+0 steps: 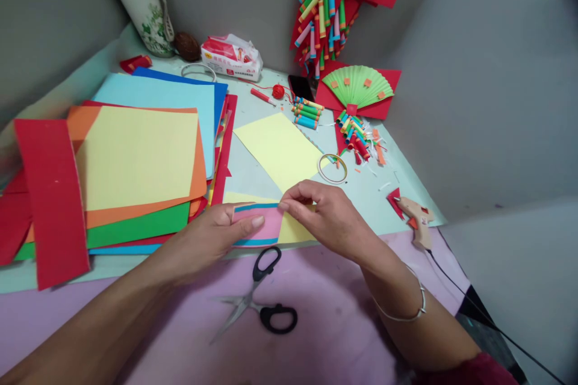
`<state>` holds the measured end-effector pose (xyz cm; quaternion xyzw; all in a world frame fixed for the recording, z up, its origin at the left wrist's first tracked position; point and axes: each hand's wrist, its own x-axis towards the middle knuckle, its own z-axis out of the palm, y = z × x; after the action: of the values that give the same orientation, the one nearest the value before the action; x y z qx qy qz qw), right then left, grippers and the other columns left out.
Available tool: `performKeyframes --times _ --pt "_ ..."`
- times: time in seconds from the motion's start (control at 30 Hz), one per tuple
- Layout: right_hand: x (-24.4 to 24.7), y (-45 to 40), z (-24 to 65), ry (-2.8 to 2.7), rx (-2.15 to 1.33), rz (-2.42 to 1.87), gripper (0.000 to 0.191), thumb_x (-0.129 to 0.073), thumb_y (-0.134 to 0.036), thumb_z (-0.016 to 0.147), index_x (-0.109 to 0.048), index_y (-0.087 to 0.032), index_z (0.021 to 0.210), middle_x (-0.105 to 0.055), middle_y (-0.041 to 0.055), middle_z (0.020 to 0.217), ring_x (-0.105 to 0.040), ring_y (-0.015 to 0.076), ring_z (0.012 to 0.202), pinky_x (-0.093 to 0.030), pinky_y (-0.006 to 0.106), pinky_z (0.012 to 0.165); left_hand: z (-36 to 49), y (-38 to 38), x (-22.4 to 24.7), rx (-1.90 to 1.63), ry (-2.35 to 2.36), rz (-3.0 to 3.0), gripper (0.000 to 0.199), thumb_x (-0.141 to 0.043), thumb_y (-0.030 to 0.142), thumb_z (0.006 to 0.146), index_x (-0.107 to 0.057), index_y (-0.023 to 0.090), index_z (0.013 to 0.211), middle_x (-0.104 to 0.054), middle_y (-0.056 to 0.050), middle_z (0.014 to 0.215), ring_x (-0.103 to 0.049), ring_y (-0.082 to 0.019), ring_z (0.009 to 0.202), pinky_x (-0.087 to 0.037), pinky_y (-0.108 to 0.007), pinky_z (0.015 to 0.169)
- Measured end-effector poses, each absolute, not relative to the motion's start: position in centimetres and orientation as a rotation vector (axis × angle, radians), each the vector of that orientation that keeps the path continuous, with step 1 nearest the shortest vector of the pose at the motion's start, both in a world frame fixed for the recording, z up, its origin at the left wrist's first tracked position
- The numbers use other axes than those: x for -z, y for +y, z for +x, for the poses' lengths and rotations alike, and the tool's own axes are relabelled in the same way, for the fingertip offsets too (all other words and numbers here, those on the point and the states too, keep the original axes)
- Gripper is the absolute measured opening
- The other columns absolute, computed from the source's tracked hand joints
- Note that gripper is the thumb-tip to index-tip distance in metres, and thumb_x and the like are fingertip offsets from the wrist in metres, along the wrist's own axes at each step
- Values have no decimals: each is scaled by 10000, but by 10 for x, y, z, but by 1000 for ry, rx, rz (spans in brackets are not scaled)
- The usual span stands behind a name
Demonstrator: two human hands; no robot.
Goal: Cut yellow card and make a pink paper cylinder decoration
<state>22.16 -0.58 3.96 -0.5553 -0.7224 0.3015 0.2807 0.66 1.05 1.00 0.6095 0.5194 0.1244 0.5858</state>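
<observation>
My left hand (230, 227) grips the left part of a pink paper piece (270, 224) with blue strips along its upper and lower edges, the thumb lying on top. At the piece's upper right corner, my right hand (321, 215) pinches the edge between thumb and fingers. Yellow sheets (282, 147) lie under and behind the hands. Black-handled scissors (247, 301) rest with blades apart on the pink-purple surface just below the paper. A roll of narrow tape (332, 168) lies behind my right hand.
Stacked coloured sheets (139, 156) cover the left side, with a red strip (53, 201) on top. Rolled paper tubes (307, 112), a green paper fan (359, 85), a phone (301, 88), and a tissue pack (232, 57) stand behind. A corded glue gun (418, 219) lies right; a cup (139, 3) stands back left.
</observation>
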Motion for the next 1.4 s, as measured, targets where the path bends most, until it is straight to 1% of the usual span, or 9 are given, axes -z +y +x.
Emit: performKeyframes --times 0.2,0.33,0.43,0.53,0.67,0.83,0.97,1.2,1.4 --pt "-40 -7 220 -1929 -812 -1470 103 -608 -230 884 -677 -213 809 -702 -14 811 -619 132 752 -434 242 684 9 8 -11 -323 1070 1156 329 -678 512 755 -646 194 675 -548 18 557 -427 -127 462 -338 -252 446" --pt "-39 -7 219 -1925 -803 -1479 92 -616 -215 878 -677 -210 808 -698 -17 805 -615 126 755 -428 237 684 14 6 -11 -416 895 915 258 -709 455 762 -722 207 832 -693 -18 740 -612 -197 663 -502 -320 671" --pt "-38 -7 218 -1919 -801 -1480 91 -616 -204 875 -675 -208 807 -694 -20 802 -612 122 754 -427 233 683 15 6 -8 -460 805 801 224 -727 406 770 -745 210 879 -732 -43 837 -653 -230 797 -509 -361 811" --pt "-38 -7 217 -1916 -796 -1478 89 -615 -190 871 -675 -201 806 -691 -20 800 -612 122 754 -427 233 682 14 7 -4 -467 764 747 216 -691 384 821 -760 209 928 -746 -56 859 -668 -227 820 -502 -360 851" --pt "-37 -8 217 -1918 -786 -1475 87 -611 -180 870 -675 -200 814 -686 -24 801 -608 116 755 -426 230 683 14 7 -3 -463 770 742 258 -659 391 852 -762 202 993 -750 -62 847 -670 -224 805 -504 -366 858" --pt "-36 -8 215 -1915 -798 -1489 81 -611 -186 869 -678 -206 827 -692 -26 816 -614 119 774 -430 234 692 14 7 -3 -467 801 715 292 -675 433 833 -765 201 984 -746 -60 821 -663 -216 766 -515 -359 817" --pt "-35 -7 215 -1896 -812 -1500 75 -617 -197 867 -686 -211 843 -703 -25 834 -625 121 789 -442 235 702 14 7 -2 -469 795 718 278 -688 390 826 -758 186 1001 -754 -76 853 -672 -216 774 -515 -331 783" --pt "-34 -7 215 -1913 -828 -1491 71 -631 -196 865 -697 -217 851 -715 -27 846 -638 122 803 -448 237 715 15 5 -8 -500 826 722 180 -763 352 733 -756 188 807 -739 -51 733 -680 -250 735 -530 -360 746" --pt "-32 -7 215 -1903 -840 -1541 74 -623 -210 868 -689 -225 840 -708 -39 835 -626 118 788 -440 234 693 15 5 -6 -491 819 723 219 -762 360 735 -765 182 863 -752 -65 796 -684 -245 757 -536 -360 765"
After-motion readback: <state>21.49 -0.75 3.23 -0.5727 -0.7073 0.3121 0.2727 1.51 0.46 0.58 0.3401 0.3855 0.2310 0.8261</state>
